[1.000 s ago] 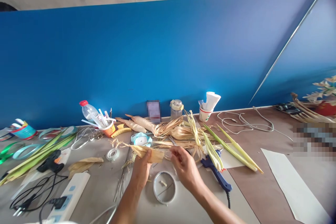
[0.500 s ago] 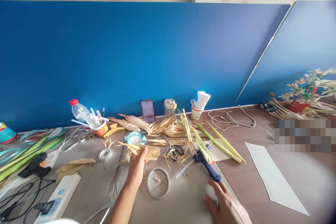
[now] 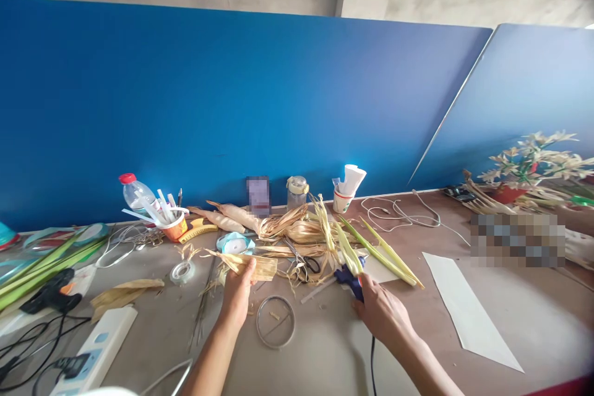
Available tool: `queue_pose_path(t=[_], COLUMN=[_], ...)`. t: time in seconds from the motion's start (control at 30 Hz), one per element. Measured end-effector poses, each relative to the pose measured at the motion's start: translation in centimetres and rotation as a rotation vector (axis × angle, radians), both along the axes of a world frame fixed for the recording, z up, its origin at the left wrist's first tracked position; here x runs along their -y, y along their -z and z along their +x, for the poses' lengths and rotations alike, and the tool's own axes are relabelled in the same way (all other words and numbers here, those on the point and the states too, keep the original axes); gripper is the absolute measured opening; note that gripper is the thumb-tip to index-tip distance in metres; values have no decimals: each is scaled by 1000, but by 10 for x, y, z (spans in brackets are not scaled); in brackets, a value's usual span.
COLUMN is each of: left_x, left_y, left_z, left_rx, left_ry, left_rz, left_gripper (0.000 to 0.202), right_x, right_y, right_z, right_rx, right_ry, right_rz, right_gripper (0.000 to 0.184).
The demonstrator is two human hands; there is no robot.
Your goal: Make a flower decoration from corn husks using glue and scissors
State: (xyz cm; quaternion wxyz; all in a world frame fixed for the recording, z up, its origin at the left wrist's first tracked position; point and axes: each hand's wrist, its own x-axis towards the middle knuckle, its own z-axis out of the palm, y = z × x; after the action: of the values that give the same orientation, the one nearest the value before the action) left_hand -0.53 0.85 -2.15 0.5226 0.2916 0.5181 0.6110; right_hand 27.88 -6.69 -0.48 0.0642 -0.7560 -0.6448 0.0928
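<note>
My left hand (image 3: 237,292) is closed on a dry tan corn husk piece (image 3: 250,264), held just above the table. My right hand (image 3: 381,312) is wrapped round the handle of a blue glue gun (image 3: 348,276), whose black cord runs back toward me. Between the hands lies a metal ring (image 3: 275,322) on the table. A pair of scissors (image 3: 304,263) rests among a heap of dry husks (image 3: 301,232) just beyond. Long green leaves (image 3: 380,252) lie across the glue gun's nose.
A blue partition stands behind the table. Along it are a water bottle (image 3: 133,192), a cup of sticks (image 3: 174,223), a glass jar (image 3: 297,190) and a paper cup (image 3: 344,198). A power strip (image 3: 97,349) and black glue gun (image 3: 49,297) lie left; a white paper sheet (image 3: 468,306) right.
My right hand left the husk, dropped to the table at the right, then moved up and closed on the blue glue gun. My left hand kept the husk. The view panned right.
</note>
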Motion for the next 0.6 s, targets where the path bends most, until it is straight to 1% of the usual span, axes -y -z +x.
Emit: queue_pose_path(t=[0.07,0.13,0.17,0.2,0.27,0.33,0.4,0.43,0.5,0.57,0.6], left_x=[-1,-2,-3,-2,-1,2,4,5,5,5,5], left_y=[4,5,5,3,-3,-10,-15,-16,-17,-16,-14], left_z=[-2,-2,-2,-2,-1,1,2,2,4,5,5], left_rx=[-6,-15,-18,-15,14,70,46,23,-16,-34,-39], left_ry=[-4,-26,-37,-42,-29,10,29,33,46,28,5], left_rz=[-8,-25,-34,-39,-33,3,-9,-17,-26,-32,-32], left_gripper=[39,39,39,39,40,41,40,39,38,39,40], right_x=[-11,-16,-16,-14,-8,1,4,2,-11,-33,-45], right_y=[-1,-5,-9,-13,-25,-40,-55,-62,-74,-80,-80], right_z=[1,7,11,14,18,18,10,3,-14,-34,-44], right_rx=[-89,-306,-481,-699,-1197,-1640,-1921,-2006,-2050,-1949,-1860], right_ry=[46,132,176,204,217,173,79,19,-112,-241,-283], right_rz=[7,51,71,85,87,80,85,86,22,-77,-74], right_gripper=[48,53,52,51,47,40,33,33,34,37,34])
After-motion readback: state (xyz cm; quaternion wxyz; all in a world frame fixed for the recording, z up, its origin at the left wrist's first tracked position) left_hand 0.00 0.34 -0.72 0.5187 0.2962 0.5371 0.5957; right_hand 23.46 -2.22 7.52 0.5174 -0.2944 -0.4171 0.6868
